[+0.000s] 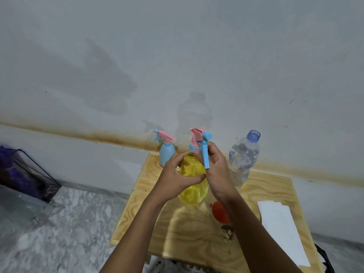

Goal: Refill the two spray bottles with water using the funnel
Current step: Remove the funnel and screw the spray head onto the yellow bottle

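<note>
1. Pale wooden table (pixel 137 213). A folded white paper (pixel 279 229) lies at its near right.
2. Red funnel (pixel 219 211) lies on the table top, just on the near side of the yellow bottle, partly hidden by the right forearm.
3. Translucent yellow spray bottle (pixel 192 182) at mid-table. Left hand (pixel 177 178) is curled round its body from the left, thumb across the front. Cannot tell whether the base touches the table.
4. Right hand (pixel 216 166) has its fingers closed round the bottle's neck under the pink-and-blue spray head (pixel 198 139). The blue trigger hangs down across the fingers. Cannot tell whether the head is tight or loose.
5. Blue spray bottle (pixel 166 152) stands upright at the far left corner, pink head on, just behind the left hand.
6. Clear water bottle (pixel 243 158) stands upright at far right, mouth open, near the right hand.
7. Stained white wall (pixel 177 66) stands behind the table.
</note>
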A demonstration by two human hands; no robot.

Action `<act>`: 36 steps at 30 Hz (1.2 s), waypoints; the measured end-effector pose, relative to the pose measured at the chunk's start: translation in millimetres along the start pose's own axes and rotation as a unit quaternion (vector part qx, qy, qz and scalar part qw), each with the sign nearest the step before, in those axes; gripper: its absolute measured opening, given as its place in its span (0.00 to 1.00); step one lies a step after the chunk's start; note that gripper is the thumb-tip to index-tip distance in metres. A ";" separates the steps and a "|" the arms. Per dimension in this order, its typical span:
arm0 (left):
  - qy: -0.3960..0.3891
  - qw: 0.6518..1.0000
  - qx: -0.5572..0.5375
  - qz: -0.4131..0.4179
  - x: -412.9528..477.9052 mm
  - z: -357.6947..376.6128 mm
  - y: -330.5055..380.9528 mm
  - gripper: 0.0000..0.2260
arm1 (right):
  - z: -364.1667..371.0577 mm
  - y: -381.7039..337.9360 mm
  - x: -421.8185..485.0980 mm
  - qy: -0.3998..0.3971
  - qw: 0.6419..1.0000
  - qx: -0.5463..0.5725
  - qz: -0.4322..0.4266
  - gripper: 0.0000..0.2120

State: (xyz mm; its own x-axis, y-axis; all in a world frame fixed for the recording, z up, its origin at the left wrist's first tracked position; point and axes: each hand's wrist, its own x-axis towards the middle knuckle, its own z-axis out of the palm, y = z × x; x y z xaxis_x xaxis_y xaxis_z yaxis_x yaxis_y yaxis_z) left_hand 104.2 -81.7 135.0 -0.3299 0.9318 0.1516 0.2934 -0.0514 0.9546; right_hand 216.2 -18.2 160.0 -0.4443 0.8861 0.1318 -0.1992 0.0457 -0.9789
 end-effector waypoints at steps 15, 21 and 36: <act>-0.045 0.999 -0.007 -0.002 -1.4 -0.9 -2.3 0.24 | -23.5 -13.3 4.5 -0.129 0.992 -0.002 0.016 0.13; -0.013 1.000 -0.012 0.000 -2.9 4.9 -3.8 0.27 | -23.5 -2.7 1.7 -0.047 0.988 -0.138 -0.042 0.09; -0.180 0.981 -0.009 -0.069 -9.7 5.9 -25.2 0.23 | -22.7 -16.7 5.0 -0.202 0.972 -0.104 0.060 0.11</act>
State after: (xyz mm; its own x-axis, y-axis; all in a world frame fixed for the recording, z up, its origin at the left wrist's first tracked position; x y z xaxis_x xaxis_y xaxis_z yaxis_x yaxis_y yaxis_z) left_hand 105.4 -87.3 108.0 -0.0258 0.9967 -0.0763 0.2514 0.0804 0.9645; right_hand 237.1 -4.1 173.4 -0.7689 0.6389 0.0245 0.0370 0.0827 -0.9959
